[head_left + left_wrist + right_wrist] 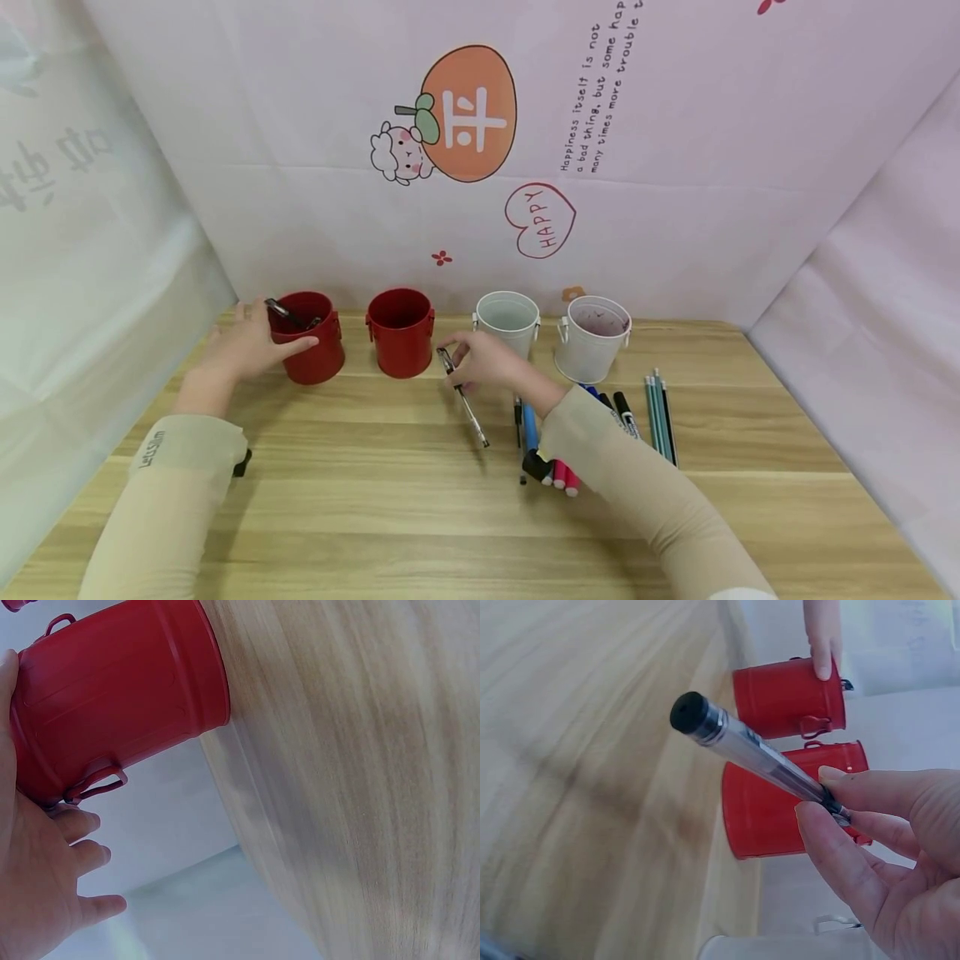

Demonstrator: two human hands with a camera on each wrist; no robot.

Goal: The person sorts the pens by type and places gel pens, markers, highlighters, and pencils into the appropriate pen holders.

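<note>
My right hand (483, 360) pinches a clear-barrelled pen (470, 406) near one end between thumb and fingertips. Its other end slants down over the table, and its black plug shows close up in the right wrist view. At the far left, my left hand (251, 342) rests against the first red bucket (112, 697), thumb along its outer side near the rim. Three fingers stretch past the bucket's handle. Black pens (279, 310) lean inside that bucket, one end sticking out above the rim. The second red bucket (402, 342) stands between my hands.
Two white buckets (592, 354) stand along the back wall, one partly behind my right hand. Beneath my right forearm lie a black pen (518, 433), a blue marker (531, 427), pink markers (566, 479) and black markers (626, 412). Several pencils (658, 417) lie at the right.
</note>
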